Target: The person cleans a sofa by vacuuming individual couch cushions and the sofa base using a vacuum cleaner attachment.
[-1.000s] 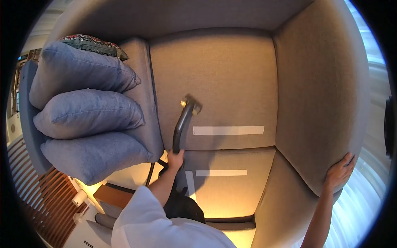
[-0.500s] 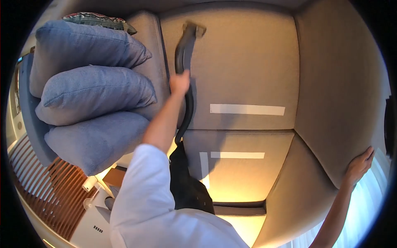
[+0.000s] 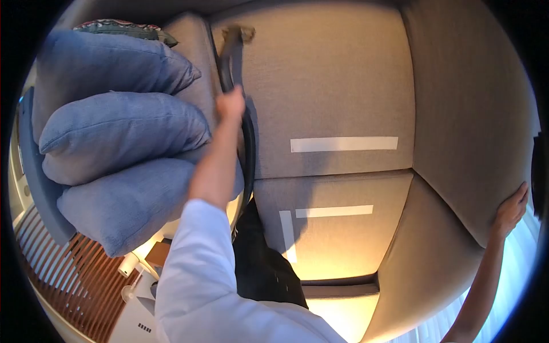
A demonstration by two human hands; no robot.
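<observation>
Toward 11 o'clock, the left hand [image 3: 230,104] is closed around a black tube [image 3: 249,148], its fingers wrapped and slightly blurred. The tube's wide head [image 3: 246,34] lies between 11 and 12 o'clock over the far part of the grey seat cushion [image 3: 326,80], though blur hides whether it touches the fabric. Just past 3 o'clock, the right hand [image 3: 510,210] is spread flat over the outer edge of the sofa back [image 3: 469,103], grasping nothing loose and probably bracing the body. Blue pillows [image 3: 126,134] lean near 9 o'clock, and a white strip [image 3: 344,144] lies toward 2 o'clock. The step in hand looks like a long-reach stroke of the head across the cushion; a further stroke would call for a firm left grip, a level head and clearance from the pillows
</observation>
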